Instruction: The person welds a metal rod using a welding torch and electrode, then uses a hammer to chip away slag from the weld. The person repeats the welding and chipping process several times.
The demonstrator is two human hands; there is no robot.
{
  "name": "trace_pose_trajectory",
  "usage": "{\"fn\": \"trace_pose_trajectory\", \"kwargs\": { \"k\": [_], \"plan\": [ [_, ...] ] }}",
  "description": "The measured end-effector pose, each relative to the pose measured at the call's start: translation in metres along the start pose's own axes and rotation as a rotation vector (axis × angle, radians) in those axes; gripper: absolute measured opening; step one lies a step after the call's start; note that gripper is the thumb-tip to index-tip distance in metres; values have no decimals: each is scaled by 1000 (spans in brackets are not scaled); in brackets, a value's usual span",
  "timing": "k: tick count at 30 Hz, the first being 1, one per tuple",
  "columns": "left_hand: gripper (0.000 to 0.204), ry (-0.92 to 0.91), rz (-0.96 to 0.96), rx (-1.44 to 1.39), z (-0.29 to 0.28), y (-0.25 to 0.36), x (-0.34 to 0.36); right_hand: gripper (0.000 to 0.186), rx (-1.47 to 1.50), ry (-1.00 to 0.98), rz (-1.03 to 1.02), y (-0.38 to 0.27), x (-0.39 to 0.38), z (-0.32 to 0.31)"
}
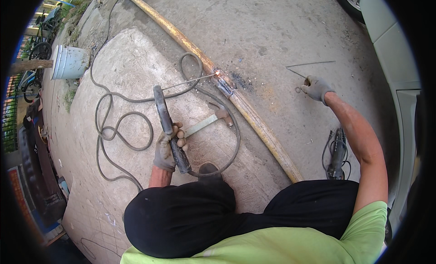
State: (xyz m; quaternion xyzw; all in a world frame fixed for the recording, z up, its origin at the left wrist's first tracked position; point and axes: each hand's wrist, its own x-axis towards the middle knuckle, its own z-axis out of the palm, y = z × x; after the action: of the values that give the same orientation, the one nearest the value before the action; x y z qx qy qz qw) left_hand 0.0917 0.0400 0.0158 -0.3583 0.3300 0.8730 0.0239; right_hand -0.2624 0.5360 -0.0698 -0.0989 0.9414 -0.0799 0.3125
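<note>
Far left: a pale bucket (70, 62) stands on the concrete.
In the way: a claw hammer (202, 124) lies between the left hand (165, 148) and the rusty pipe (259, 122); a cable (239, 139) makes loops there.
Near right: an angle grinder (336, 155).
Left grasp: gloved, around the electrode holder (163, 109).
Pipe place: diagonal between both hands; the electrode (188, 82) reaches its glowing joint.
Right hand (316, 88): curled at a thin rod (295, 72); whether gripping, I cannot tell.

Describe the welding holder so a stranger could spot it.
A long rusty pipe crosses the concrete. Left of it, the gloved left hand grips the dark, bar-shaped welding holder. Unlike the nearby hammer, it carries a thin rod.
</note>
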Motion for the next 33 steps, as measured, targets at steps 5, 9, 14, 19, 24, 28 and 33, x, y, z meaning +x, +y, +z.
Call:
{"fn": "trace_pose_trajectory", "kwargs": {
  "k": [5, 9, 14, 19, 24, 28, 33],
  "plan": [
    [37, 65, 220, 760, 27, -4, -16, 46, 12, 19, 5, -5, -1, 2],
    [42, 100, 363, 1502, 83, -1, -26, 51, 25, -10, 8, -9, -11, -7],
    [48, -57, 658, 1763, 68, -9, -22, 55, 52, 10, -16, -6, 0, 1],
    [38, 84, 276, 1138, 74, 11, -27, 51, 46, 20, -1, 5, -2, 1],
    [33, -98, -115, -254, 20, 24, -5, 49, 72, -25, 16, -10, -7, -7],
    [37, -201, -175, -345, 6, 13, -7, 54, 10, 28, -10, 2, 1, 3],
    [43, -23, 218, 442, 48, 15, -27, 59, 54, -22, -14, 10, 3, 7]
  ]
}}
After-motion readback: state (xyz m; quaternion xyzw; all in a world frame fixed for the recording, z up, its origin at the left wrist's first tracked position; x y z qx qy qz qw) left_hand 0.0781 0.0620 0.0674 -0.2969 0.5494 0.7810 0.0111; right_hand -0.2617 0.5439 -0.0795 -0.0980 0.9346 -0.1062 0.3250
